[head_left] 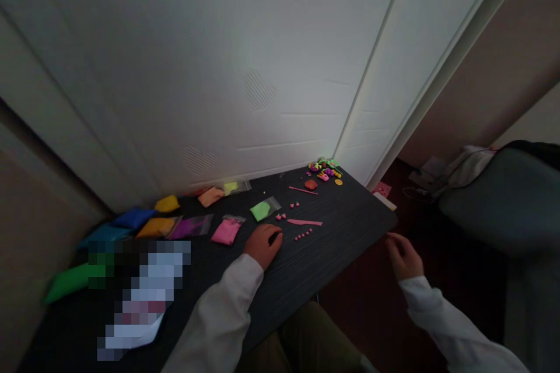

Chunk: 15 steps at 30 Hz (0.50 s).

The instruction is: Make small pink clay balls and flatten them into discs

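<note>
My left hand (263, 245) rests on the dark table, loosely curled, with a gap between thumb and forefinger and nothing seen in it. Just beyond its fingers lie small pink clay pieces (280, 217), a flat pink clay knife (305, 222) and a row of tiny pink balls (303, 235). My right hand (405, 256) is past the table's right edge, over the floor, thumb and fingertips pinched together. Whatever it may hold is too small to make out. A pink clay packet (227, 230) and a light green packet (265, 208) lie near my left hand.
Several coloured clay packets (157, 227) cover the table's left side, by a blurred-out sheet (149, 297). Small colourful clay figures (326, 168), a red lump (310, 185) and a thin pink stick (303, 190) lie at the back right. A white panelled wall (262, 70) stands behind; a grey chair (490, 204) is at right.
</note>
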Tool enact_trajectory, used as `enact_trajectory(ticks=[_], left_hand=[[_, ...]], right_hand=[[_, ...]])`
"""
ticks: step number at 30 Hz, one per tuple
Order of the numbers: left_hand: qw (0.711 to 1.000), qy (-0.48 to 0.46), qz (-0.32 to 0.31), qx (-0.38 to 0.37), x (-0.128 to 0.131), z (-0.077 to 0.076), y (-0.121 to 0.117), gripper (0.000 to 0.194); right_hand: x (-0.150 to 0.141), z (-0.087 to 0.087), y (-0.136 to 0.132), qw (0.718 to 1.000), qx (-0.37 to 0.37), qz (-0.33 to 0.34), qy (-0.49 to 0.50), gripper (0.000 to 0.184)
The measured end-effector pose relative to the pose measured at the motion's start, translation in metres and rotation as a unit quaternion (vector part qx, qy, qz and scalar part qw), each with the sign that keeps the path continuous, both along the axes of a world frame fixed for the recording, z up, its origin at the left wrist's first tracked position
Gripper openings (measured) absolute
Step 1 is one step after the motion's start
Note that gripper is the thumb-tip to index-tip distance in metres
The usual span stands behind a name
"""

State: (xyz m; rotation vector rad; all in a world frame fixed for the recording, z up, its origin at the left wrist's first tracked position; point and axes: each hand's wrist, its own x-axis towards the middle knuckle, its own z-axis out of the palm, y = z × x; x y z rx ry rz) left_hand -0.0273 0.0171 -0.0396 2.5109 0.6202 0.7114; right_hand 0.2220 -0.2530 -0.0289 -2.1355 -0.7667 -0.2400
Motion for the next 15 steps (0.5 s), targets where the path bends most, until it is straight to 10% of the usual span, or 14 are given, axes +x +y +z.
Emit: enact_trajectory(ticks=[7,15], left_hand=[[0.997,0.004,0.016,-0.074,-0.002,0.006,0.007,0.024],[0.992,0.005,0.058,-0.113,-0.002,0.009,0.012,0.029]], right_hand=[[0.003,-0.012,0.139,0.977,0.049,0.141,0.153,0.027],[0.016,-0.023,0.152,0.952,0.084,0.145,0.258,0.027]])
